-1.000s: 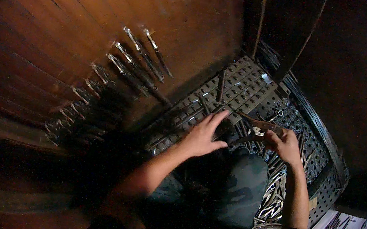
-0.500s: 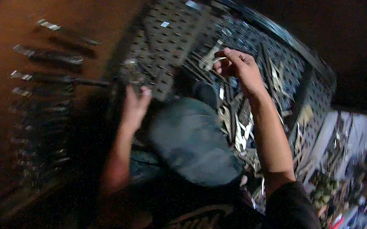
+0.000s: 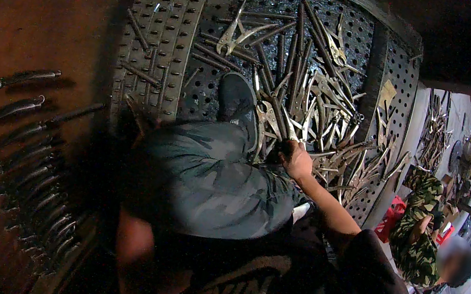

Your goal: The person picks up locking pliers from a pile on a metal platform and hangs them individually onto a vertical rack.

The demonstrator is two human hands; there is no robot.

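My right hand (image 3: 296, 160) reaches into a heap of metal locking pliers (image 3: 331, 100), beside my raised leg. Its fingers are closed round the end of one pair of locking pliers (image 3: 288, 123), whose pale metal part sticks out past the fingertips. Of my left arm only the forearm (image 3: 134, 235) shows, at the lower left; my leg and deep shadow hide the hand. Another pair of locking pliers (image 3: 230, 37), with a ring at its end, lies apart from the heap on the perforated metal surface (image 3: 204, 90).
Dark curved tool parts (image 3: 35, 141) lie in a row on the brown surface at left. Steel rods (image 3: 291, 58) lie among the pliers. My grey-trousered leg (image 3: 213, 174) and dark shoe (image 3: 236, 98) fill the middle. A person in camouflage (image 3: 417, 235) sits at right.
My right hand has come down and nearer, from above the surface into the heap. My left hand, earlier visible beside my knee, has gone out of sight. The whole view has shifted.
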